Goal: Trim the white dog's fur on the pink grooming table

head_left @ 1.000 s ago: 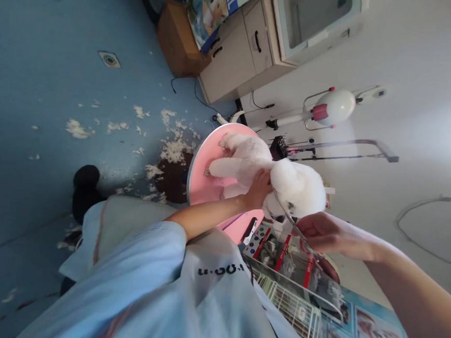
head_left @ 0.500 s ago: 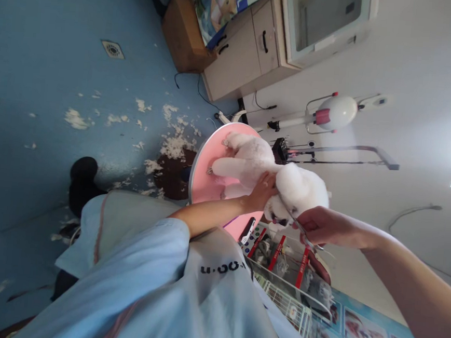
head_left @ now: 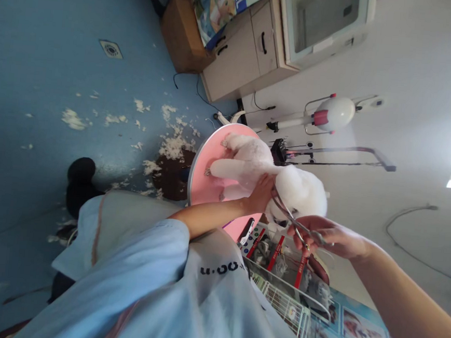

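1. White dog stands mid-frame on the round pink counter, paws toward the left, head right of centre. Loose fur lies on the blue floor, left of the counter.

2. Left hand at the dog's neck, mid-frame, touching fur just beside the blade tips. Its fingers bend against the neck; whether they pinch or merely rest, I can't make out from my end.

3. Right hand, right of centre, has its fingers hooked on the handles of the silver scissors. Blades parted, tips toward the upper left, lying across my view of the face. Blade contact with the fur is too fine for me to confirm.

4. Handling, my judgement: steady the head from the neck first, and close the blades only while it is quiet. I'd keep the left fingertips behind the tip line, angle the points away from eye and muzzle, and favour short, shallow snips with the lower blade held still.

5. Against half a second ago: the blades then lay nearly as one line; I now log a plain V. The right hand has loosened and sits slightly farther right and lower. Left hand and dog hold about the same place, bar a small drift of the view.
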